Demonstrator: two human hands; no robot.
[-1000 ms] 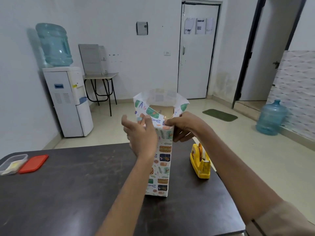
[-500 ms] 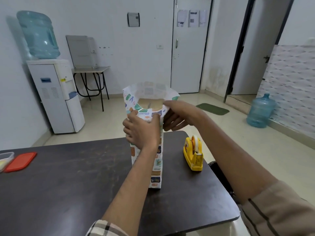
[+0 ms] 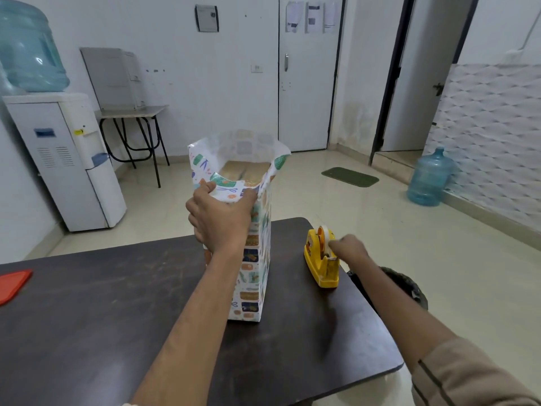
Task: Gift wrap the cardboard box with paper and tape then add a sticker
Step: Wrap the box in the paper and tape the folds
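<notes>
Now the left hand [image 3: 219, 218] grips thin, floppy paper [image 3: 254, 259] at the box [image 3: 243, 174] top; the blurry right hand [image 3: 348, 247] maybe pinches tape [image 3: 323, 232].

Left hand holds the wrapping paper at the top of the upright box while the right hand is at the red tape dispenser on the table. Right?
Not quite: the tape dispenser is yellow, not red. The head view shows the left hand gripping the wrapping paper at the top of the upright box, the right hand at the dispenser on the table.
</notes>
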